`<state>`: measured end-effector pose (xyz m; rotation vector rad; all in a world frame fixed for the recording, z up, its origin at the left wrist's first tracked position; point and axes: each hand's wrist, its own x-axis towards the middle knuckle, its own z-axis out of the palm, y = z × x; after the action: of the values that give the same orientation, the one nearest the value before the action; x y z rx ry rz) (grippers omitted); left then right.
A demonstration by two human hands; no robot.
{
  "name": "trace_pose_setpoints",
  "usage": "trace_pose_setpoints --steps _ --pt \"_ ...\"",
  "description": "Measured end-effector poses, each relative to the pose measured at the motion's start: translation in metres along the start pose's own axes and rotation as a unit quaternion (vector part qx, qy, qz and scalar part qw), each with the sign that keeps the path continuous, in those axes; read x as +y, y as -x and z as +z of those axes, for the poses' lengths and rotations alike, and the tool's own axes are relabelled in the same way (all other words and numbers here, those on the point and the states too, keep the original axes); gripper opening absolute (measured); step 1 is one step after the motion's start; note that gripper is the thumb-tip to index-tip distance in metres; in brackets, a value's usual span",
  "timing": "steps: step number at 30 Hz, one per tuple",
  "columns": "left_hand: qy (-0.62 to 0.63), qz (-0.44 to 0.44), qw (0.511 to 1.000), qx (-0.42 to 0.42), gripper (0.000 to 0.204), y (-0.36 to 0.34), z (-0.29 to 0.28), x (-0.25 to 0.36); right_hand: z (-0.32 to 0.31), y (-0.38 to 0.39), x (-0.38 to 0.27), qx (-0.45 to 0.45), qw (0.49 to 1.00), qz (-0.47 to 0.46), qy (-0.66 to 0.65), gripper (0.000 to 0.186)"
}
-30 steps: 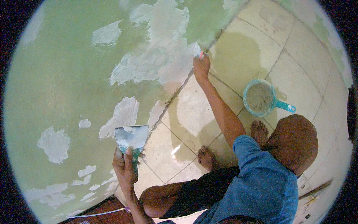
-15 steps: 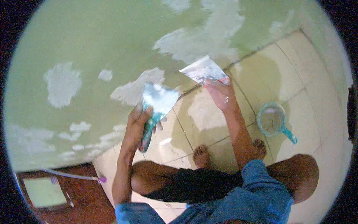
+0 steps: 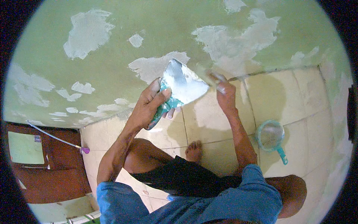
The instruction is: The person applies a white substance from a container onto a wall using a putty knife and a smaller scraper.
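My left hand (image 3: 148, 102) is closed round the teal handle of a wide putty knife (image 3: 186, 84), thumb on top. White filler is smeared over its metal blade and handle. Just right of that blade, my right hand (image 3: 226, 95) is closed on a second scraper (image 3: 210, 74), blurred and seen nearly edge-on. A small gap seems to part the two tools, though the blur hides whether they touch. Beyond them rises the green wall (image 3: 123, 22), with whitish filler patches (image 3: 238, 41) on it.
A teal dipper (image 3: 271, 135) with a handle stands on the tiled floor (image 3: 209, 119) at the right. My bare foot (image 3: 194, 151) is below my hands. At the left are a brown wooden cabinet or door (image 3: 63, 156) and a pale stick (image 3: 56, 134) with a purple end.
The left putty knife has moved up and right, its blade now flatter to view. My right hand has turned its scraper from face-on to edge-on, close to the other blade. The whole view has shifted.
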<state>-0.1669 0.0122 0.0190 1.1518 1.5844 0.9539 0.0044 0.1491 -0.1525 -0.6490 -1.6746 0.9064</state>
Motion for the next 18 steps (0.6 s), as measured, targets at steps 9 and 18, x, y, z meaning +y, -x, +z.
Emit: trace_pose_setpoints --steps 9,18 --pt "-0.024 -0.018 0.999 0.016 0.034 0.000 0.006 0.008 0.010 0.004 0.005 -0.045 0.999 0.007 -0.021 0.056" --pt "-0.068 -0.022 0.996 0.050 0.028 -0.001 0.004 0.005 -0.006 0.038 0.106 0.115 0.961 0.252 0.002 0.020"
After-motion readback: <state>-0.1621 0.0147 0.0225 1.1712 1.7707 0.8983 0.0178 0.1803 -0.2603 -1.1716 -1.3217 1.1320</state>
